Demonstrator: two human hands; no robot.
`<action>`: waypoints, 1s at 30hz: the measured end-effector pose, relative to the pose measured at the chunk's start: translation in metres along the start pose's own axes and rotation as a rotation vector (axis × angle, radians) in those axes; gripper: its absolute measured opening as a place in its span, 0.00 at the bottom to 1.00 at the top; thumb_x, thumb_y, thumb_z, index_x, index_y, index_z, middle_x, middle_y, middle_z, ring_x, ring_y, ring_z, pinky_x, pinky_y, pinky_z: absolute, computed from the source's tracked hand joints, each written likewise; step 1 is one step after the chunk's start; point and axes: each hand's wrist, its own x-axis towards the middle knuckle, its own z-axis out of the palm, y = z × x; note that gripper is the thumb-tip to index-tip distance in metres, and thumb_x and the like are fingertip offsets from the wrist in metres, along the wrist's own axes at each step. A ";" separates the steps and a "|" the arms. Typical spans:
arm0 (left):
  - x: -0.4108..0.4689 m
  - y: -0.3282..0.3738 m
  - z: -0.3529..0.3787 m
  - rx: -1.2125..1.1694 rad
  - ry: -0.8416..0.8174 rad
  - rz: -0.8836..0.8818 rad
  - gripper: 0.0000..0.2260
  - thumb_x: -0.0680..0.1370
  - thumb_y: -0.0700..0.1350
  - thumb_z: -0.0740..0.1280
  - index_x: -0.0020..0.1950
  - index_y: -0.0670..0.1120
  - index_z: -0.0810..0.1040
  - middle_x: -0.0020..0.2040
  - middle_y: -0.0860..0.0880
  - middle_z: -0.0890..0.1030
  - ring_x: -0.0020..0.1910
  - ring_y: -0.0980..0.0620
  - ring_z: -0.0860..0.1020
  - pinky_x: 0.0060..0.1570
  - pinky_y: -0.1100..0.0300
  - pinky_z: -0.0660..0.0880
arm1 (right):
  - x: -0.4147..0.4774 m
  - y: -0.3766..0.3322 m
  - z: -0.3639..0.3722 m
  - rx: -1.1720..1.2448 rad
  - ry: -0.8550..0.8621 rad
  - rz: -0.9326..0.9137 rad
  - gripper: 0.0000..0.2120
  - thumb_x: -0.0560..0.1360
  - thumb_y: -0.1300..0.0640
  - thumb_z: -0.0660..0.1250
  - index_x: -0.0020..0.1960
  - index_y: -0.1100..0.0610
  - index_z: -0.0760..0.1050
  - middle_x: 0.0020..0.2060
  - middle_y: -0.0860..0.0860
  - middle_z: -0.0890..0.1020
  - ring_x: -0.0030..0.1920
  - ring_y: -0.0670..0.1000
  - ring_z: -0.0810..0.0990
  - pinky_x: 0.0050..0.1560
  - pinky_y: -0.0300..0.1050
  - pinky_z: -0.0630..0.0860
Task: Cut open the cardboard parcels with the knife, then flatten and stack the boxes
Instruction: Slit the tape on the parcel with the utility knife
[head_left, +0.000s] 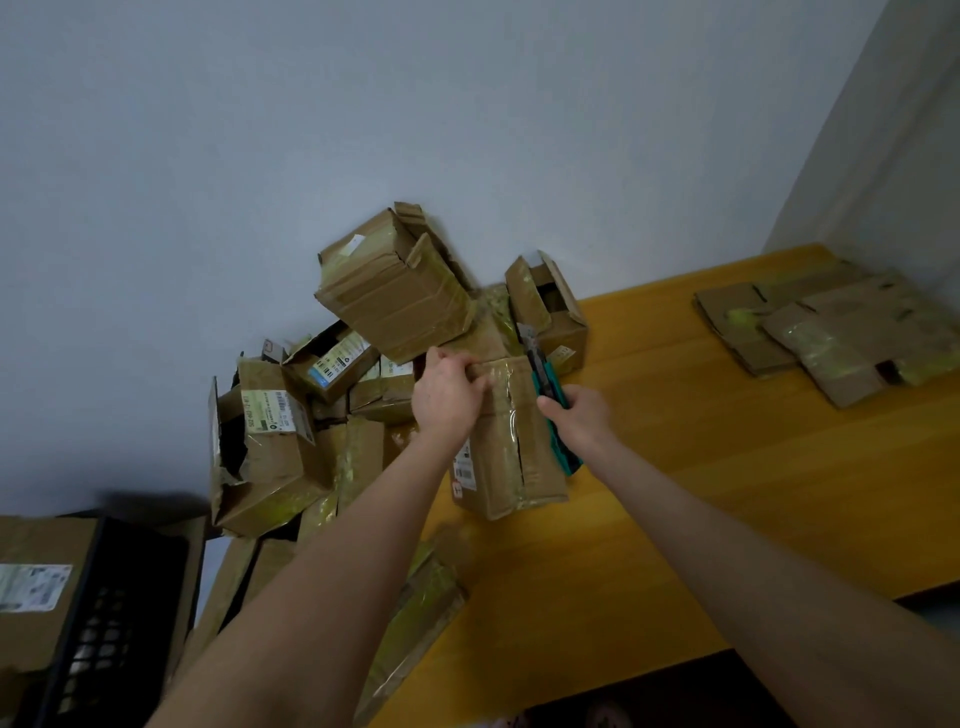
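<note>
Off the left edge of the worktop (675, 519): a black slatted crate (104, 597) beside a labelled carton (31, 587). Heaped at the worktop's far left corner, against the wall: a pile of opened boxes (270, 441), flaps torn, tape yellowed, with a larger box (395, 291) tilted on top. Just right of the heap, toward the middle of the worktop and standing on end: the parcel (506, 452), brown, bound in clear tape, a label on its left face. Curled over the parcel's upper far edge: the left hand (449, 397), fingers hooked onto the top, steadying it. Wrapped round a teal knife (544, 382): the right hand (579, 415), handle lying along the parcel's right edge, blade end pointing away toward the far boxes; blade contact with the tape impossible to tell. Probably light and hollow, to judge by the dented walls; stiff along the corners, yielding in mid-panel, slick wherever taped. Best held on a bare cardboard corner or edge rather than on glossy tape, and well clear of the seam to be cut. Likely stage: slitting the tape on this parcel, flattening of it not yet begun. Near the far right corner of the worktop, well apart from both hands: flattened boxes (831, 338), stacked loosely and overlapping.
</note>
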 end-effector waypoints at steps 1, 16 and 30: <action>0.000 0.001 0.001 -0.005 0.004 -0.008 0.17 0.76 0.54 0.69 0.63 0.51 0.78 0.63 0.48 0.72 0.58 0.47 0.76 0.48 0.58 0.71 | -0.002 0.001 -0.001 -0.069 0.026 -0.017 0.09 0.80 0.48 0.62 0.48 0.53 0.74 0.40 0.49 0.78 0.44 0.53 0.78 0.43 0.50 0.75; -0.002 0.002 0.003 -0.035 -0.009 -0.037 0.14 0.76 0.53 0.70 0.58 0.49 0.77 0.47 0.52 0.78 0.51 0.50 0.78 0.41 0.59 0.69 | -0.047 -0.020 -0.017 -0.805 -0.060 -0.262 0.26 0.82 0.43 0.53 0.77 0.46 0.51 0.49 0.53 0.81 0.40 0.53 0.79 0.36 0.46 0.77; -0.008 0.004 0.008 -0.042 0.080 -0.051 0.04 0.79 0.48 0.67 0.49 0.48 0.79 0.46 0.49 0.81 0.45 0.50 0.78 0.38 0.60 0.67 | -0.053 -0.039 -0.004 -1.141 -0.065 -0.251 0.30 0.77 0.61 0.62 0.76 0.53 0.56 0.42 0.52 0.80 0.37 0.52 0.75 0.26 0.42 0.61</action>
